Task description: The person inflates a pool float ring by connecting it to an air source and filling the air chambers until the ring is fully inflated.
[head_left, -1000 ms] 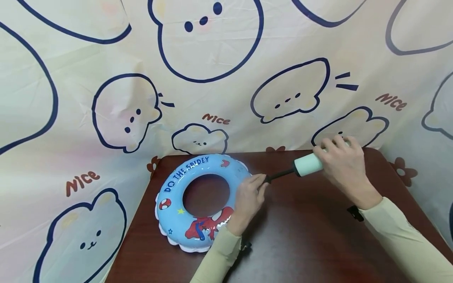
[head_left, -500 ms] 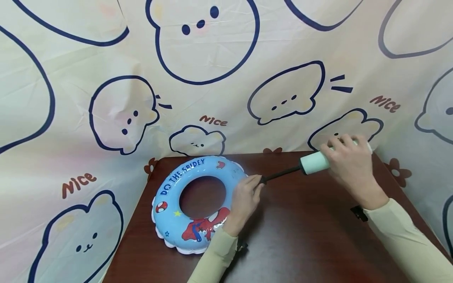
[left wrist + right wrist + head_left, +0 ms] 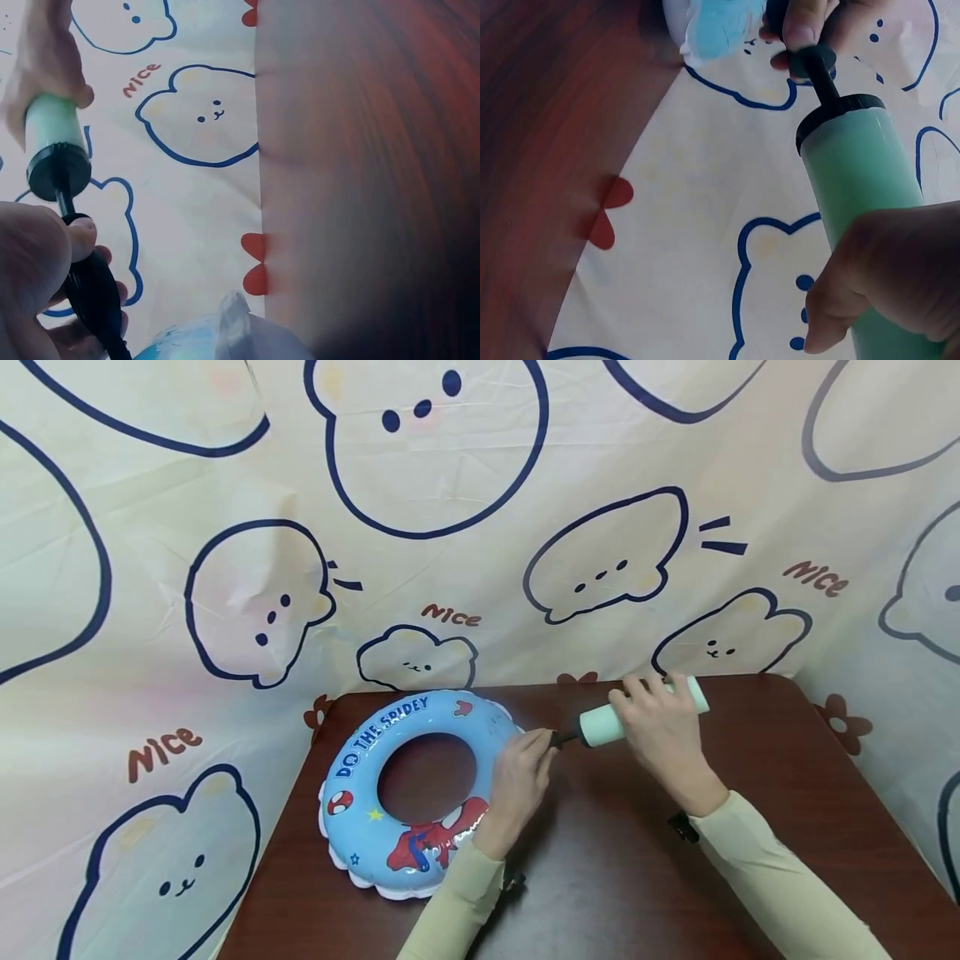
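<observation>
A blue inflatable swim ring (image 3: pixel 352 835) with red cartoon prints lies at the left of the table. At its right side my left hand (image 3: pixel 517 789) grips the black end (image 3: pixel 94 289) of a hand pump, fingers and thumb curled round it. My right hand (image 3: pixel 663 735) holds the pump's mint-green barrel (image 3: pixel 602 725), which tilts up to the right. Between the hands a short length of black shaft (image 3: pixel 823 84) shows. In the left wrist view the black end tapers down toward the ring; where its tip meets the ring is hidden.
The dark brown table (image 3: pixel 600 877) has its far edge against a cream cloth backdrop (image 3: pixel 480 568) printed with blue bear outlines. The same cloth hangs along the left and right sides.
My right hand first drew the barrel slightly right, then moved it left toward my left hand, so less shaft shows. My left hand and the swim ring have stayed nearly in place.
</observation>
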`<action>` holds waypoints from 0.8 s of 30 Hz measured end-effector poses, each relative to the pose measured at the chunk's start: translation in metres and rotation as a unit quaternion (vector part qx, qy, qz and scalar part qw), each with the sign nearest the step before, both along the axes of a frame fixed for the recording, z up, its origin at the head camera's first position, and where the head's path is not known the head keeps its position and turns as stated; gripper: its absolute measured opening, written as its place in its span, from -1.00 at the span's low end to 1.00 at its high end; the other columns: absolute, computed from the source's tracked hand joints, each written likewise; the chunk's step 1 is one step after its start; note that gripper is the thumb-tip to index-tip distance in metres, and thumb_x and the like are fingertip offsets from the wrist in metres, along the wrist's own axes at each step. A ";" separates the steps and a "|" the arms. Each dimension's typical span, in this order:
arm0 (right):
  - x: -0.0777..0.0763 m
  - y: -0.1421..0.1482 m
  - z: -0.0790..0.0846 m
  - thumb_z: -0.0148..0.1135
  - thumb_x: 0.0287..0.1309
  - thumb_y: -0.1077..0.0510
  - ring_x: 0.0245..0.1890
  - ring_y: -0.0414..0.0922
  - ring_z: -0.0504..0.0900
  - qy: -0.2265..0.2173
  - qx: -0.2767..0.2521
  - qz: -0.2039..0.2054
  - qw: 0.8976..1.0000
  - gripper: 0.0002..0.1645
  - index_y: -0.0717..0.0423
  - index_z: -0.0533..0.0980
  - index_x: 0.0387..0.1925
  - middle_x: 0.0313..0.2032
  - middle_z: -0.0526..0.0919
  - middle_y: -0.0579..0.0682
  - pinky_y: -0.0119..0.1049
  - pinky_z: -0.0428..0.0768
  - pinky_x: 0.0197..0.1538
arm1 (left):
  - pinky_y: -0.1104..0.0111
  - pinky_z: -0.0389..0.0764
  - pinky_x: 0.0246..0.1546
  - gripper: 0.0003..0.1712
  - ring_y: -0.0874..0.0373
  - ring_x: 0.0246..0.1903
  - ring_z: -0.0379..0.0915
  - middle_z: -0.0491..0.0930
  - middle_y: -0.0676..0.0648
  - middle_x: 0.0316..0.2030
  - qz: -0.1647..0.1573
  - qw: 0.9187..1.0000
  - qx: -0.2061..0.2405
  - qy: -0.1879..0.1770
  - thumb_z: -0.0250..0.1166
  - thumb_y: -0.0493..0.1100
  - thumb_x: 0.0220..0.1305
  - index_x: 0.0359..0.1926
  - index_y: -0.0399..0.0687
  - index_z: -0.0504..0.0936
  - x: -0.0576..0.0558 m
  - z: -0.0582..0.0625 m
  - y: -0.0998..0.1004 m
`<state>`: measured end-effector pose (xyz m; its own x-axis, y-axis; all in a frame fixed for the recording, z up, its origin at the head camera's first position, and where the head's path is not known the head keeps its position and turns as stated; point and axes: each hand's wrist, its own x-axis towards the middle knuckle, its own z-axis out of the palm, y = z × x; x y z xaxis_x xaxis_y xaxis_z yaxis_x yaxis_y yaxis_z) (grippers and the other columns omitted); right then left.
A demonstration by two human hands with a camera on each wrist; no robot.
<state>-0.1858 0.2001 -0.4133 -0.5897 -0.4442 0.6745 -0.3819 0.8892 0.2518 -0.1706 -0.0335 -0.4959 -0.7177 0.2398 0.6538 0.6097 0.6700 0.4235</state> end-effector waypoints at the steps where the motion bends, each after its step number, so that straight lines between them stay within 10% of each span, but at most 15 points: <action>1: 0.000 -0.004 -0.001 0.69 -0.31 0.33 -0.13 0.20 0.68 0.003 -0.002 0.001 1.000 -0.56 0.14 0.70 -0.26 -0.19 0.76 0.16 0.19 0.58 -0.02 | 0.32 0.75 0.08 -0.75 0.07 -0.06 0.75 0.82 -0.06 -0.03 0.000 1.000 0.001 0.000 0.42 -0.21 0.45 0.09 -0.11 0.80 0.000 0.000 0.000; 24: -0.011 -0.011 -0.016 0.65 -0.21 0.33 -0.09 0.18 0.72 0.019 -0.028 0.032 0.999 -0.60 0.04 0.69 -0.25 -0.19 0.77 0.13 0.11 0.62 0.02 | 0.35 0.77 0.00 -0.76 0.10 -0.14 0.74 0.82 -0.04 -0.07 0.008 1.000 -0.013 0.022 0.46 -0.19 0.41 0.05 -0.11 0.81 0.000 0.006 -0.001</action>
<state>-0.1966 0.1889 -0.4297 -0.5349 -0.4412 0.7206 -0.4295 0.8764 0.2178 -0.1711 -0.0347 -0.4894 -0.6918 0.2463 0.6788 0.6170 0.6900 0.3785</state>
